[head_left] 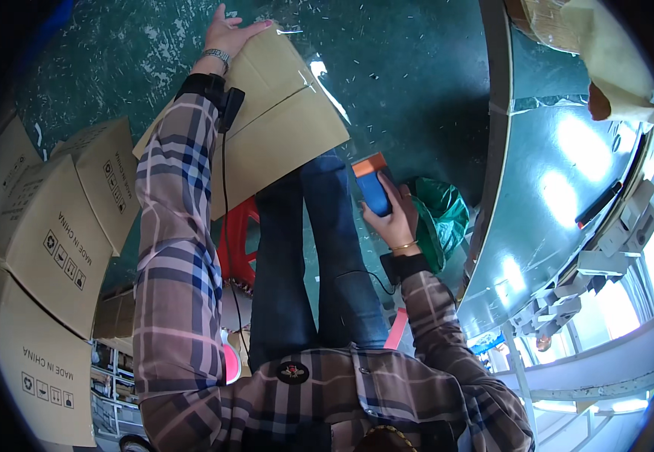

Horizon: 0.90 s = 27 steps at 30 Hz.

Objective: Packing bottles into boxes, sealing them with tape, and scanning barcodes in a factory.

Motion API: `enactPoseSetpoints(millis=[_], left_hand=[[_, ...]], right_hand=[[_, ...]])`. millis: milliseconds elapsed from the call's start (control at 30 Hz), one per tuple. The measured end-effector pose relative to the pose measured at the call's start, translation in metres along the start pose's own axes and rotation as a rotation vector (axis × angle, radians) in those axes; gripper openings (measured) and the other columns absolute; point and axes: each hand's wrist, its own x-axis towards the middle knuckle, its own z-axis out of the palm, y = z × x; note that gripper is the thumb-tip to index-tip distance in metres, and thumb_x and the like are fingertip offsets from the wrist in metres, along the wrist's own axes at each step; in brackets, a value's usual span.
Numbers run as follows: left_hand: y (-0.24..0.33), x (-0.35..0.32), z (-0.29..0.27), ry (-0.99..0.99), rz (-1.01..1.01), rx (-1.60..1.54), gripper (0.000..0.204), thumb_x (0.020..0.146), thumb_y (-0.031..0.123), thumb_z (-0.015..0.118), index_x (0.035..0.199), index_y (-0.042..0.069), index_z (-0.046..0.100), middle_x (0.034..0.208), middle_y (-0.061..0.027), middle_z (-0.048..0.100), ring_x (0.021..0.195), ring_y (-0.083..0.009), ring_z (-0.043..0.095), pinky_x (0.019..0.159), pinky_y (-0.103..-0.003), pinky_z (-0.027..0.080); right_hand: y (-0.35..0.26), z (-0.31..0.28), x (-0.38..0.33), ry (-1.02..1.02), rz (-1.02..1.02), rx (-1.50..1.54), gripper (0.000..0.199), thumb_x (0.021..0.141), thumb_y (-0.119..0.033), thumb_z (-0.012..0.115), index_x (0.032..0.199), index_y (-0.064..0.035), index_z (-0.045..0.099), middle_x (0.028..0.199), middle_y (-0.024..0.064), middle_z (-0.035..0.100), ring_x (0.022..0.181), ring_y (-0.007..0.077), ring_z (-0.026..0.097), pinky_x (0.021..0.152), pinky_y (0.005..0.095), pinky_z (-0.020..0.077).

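Note:
A flat-sided brown cardboard box lies tilted in front of my legs, with a seam running across its upper face. At its far left corner is my left hand, open, the thumb stretched along the cardboard edge and the fingers apart. My right hand is closed round a blue tape dispenser with an orange front end. The dispenser is just off the box's near right corner, apart from it. A brownish part behind my fingers is mostly hidden. Shiny strips show along the box's right edge.
Stacked cardboard cartons stand at the left. A green plastic bag is right of my right hand, beside a long table with a curved-looking edge. A red stool is by my legs. White scraps litter the green floor.

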Motion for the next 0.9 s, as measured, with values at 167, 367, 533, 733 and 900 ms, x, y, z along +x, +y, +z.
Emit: enactPoseSetpoints(millis=[167,367,533,733,900], left_hand=[[0.023,-0.022,0.012,-0.029,-0.128,-0.12,0.118,0.068,0.036,0.094,0.152,-0.007,0.022,0.141,-0.0237,0.053,0.124,-0.031,0.058,0.103,-0.038,0.051],[0.016,-0.011,-0.008,-0.018,-0.163,-0.105,0.115,0.068,0.037,0.094,0.151,-0.006,0.027,0.142,-0.0221,0.053,0.124,-0.0297,0.057,0.105,-0.038,0.05],[0.008,-0.005,0.01,-0.036,-0.079,-0.15,0.133,0.064,0.04,0.096,0.158,-0.004,0.013,0.144,-0.0233,0.05,0.121,-0.0277,0.061,0.101,-0.037,0.052],[0.02,-0.009,0.016,-0.033,-0.082,-0.205,0.132,0.062,0.039,0.097,0.16,0.002,0.017,0.144,-0.0229,0.049,0.118,-0.0278,0.061,0.097,-0.038,0.054],[0.013,-0.008,0.011,0.115,0.076,0.078,0.116,0.06,0.046,0.096,0.156,0.021,0.035,0.133,-0.0186,0.052,0.117,-0.0271,0.057,0.097,-0.038,0.052]], right_hand=[[0.022,0.018,0.006,0.037,-0.022,-0.027,0.071,0.069,-0.028,0.083,0.136,-0.019,0.061,0.102,0.0191,0.065,0.087,0.0393,0.068,0.073,0.0459,0.0567],[0.012,0.037,0.031,-0.061,0.095,-0.07,0.07,0.069,-0.031,0.082,0.134,-0.0205,0.062,0.106,0.0206,0.067,0.093,0.0394,0.068,0.078,0.0468,0.057],[0.005,0.043,0.056,-0.078,0.167,-0.212,0.073,0.064,-0.037,0.083,0.133,-0.0235,0.062,0.097,0.0185,0.068,0.089,0.0405,0.069,0.078,0.0482,0.057],[0.009,0.04,0.086,-0.149,0.264,-0.029,0.065,0.061,-0.037,0.085,0.123,-0.0208,0.071,0.104,0.0162,0.073,0.094,0.0367,0.07,0.084,0.0433,0.0566],[0.001,0.042,0.095,-0.202,0.42,-0.011,0.062,0.061,-0.038,0.085,0.119,-0.0196,0.073,0.108,0.0146,0.075,0.099,0.0346,0.07,0.091,0.0413,0.0551]])
